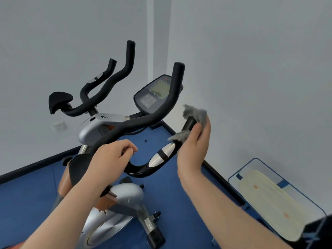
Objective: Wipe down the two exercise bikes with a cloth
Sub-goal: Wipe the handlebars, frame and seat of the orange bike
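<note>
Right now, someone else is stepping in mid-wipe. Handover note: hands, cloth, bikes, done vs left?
Right hand: holds the grey cloth wrapped around the end of the near bike's right handlebar grip.
Left hand: fingers loosely curled over the near bike's left handlebar, steadying it; a firm grip is not clear.
Near bike: console faces us, silver pulse sensor sits just below the cloth.
Second bike: behind left, by the wall, untouched right now.
Done: cannot tell from this frame which surfaces are already wiped.
Left: finish this grip, check the rest of the near bike, then the second bike.

Both hands [112, 157] seemingly curled, gripping.
</note>
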Motion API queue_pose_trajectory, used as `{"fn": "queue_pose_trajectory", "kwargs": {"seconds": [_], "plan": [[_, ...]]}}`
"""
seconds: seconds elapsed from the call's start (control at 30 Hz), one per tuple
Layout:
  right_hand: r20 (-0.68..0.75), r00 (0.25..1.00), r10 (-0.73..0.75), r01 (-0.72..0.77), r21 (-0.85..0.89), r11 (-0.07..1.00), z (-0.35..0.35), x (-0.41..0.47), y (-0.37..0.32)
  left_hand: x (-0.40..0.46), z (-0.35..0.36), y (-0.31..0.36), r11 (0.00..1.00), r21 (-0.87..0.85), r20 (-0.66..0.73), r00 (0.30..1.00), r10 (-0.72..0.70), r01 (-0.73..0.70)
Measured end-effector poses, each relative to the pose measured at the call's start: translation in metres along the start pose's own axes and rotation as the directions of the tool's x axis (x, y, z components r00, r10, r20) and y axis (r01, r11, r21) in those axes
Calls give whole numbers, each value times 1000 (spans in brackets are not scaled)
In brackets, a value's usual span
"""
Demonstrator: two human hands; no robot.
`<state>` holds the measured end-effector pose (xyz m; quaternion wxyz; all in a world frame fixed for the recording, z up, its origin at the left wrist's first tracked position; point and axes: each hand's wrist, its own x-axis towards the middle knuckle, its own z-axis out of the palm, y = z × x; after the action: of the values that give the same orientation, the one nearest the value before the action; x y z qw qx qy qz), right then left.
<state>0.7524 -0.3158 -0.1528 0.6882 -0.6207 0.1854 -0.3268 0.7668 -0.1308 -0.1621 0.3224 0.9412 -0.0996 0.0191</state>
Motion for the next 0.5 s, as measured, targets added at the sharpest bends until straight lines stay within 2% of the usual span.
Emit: {"fn": "queue_pose_trajectory", "kwargs": {"seconds": [0.07, 0.13, 0.2, 0.23, 0.27, 0.33, 0.4, 0.47, 0.5], "plan": [[76, 993, 88, -85, -41, 996, -6, -22, 15, 0, 0, 0, 1000, -11, -7, 1000, -5, 5], [76, 996, 44, -41, -43, 998, -9, -21, 17, 0, 0, 0, 1000, -14, -5, 1000, 0, 0], [-42, 985, -167, 166, -32, 986, -6, -2, 7, 0, 1, -1, 1000, -13, -4, 1000, 9, -9], [-60, 956, -288, 284, -73, 956, -4, 3, 1, 0, 1, -1, 1000, -12, -5, 1000, 14, -14], [-6, 919, -394, 389, -144, 910, -3, 3, 0, 0, 1, -2, 1000, -11, -5, 1000, 21, -21], [208, 813, -544, 581, -356, 732, -8, -4, 12, -1, 1, -3, 999, -21, 0, 999, 45, -45], [399, 675, -620, 728, -493, 476, -21, -1, 22, -1, 1, -4, 997, -39, 5, 997, 72, -71], [518, 573, -635, 792, -548, 269, -30, 20, 16, -1, 1, -4, 994, -38, 7, 995, 99, -99], [548, 553, -627, 797, -568, 206, -31, 29, 10, -1, 1, -5, 993, -30, 7, 993, 118, -118]]}}
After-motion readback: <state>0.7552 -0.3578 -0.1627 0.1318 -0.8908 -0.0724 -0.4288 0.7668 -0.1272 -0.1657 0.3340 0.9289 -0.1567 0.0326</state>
